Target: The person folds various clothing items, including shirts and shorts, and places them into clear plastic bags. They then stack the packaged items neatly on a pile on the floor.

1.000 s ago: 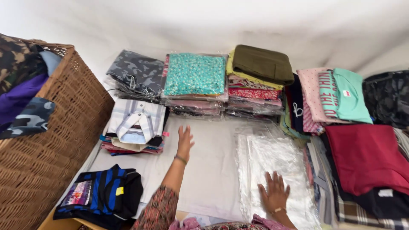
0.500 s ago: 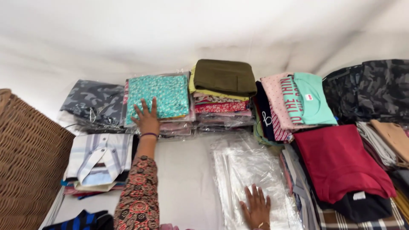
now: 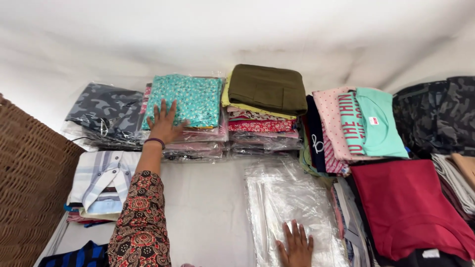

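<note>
1. While I watch through the head camera, my right hand [image 3: 297,243] lies nearest to me at the bottom edge, flat with fingers spread and palm down, holding nothing, on a pile of clear, crinkled plastic bags [image 3: 292,207] spread over the white sheet-covered surface [image 3: 208,207].
2. Just right of that pile I see a dark red folded garment [image 3: 408,207] lying on top of other folded clothes.
3. At the lower left, my left arm's red-and-black paisley sleeve [image 3: 141,222] runs upward, with a blue-and-black striped garment [image 3: 79,254] just beside it at the frame's edge.
4. Left of the sleeve lies a folded light blue and white striped collared shirt [image 3: 101,183], and beyond it the brown woven wicker basket [image 3: 29,193] fills the left side.
5. Farther up, my left hand [image 3: 163,123], with a dark bangle at the wrist, rests open with fingers spread on the near left corner of a turquoise floral-print folded garment in clear wrap [image 3: 190,99], which tops a stack of wrapped pink clothes; it grips nothing.
6. Left of that stack sits a grey camouflage garment in plastic [image 3: 106,111], touching it.
7. To the right, an olive-green folded garment [image 3: 269,88] crowns the neighbouring stack, and beyond that lie a pink top and a mint-green T-shirt [image 3: 378,123].
</note>
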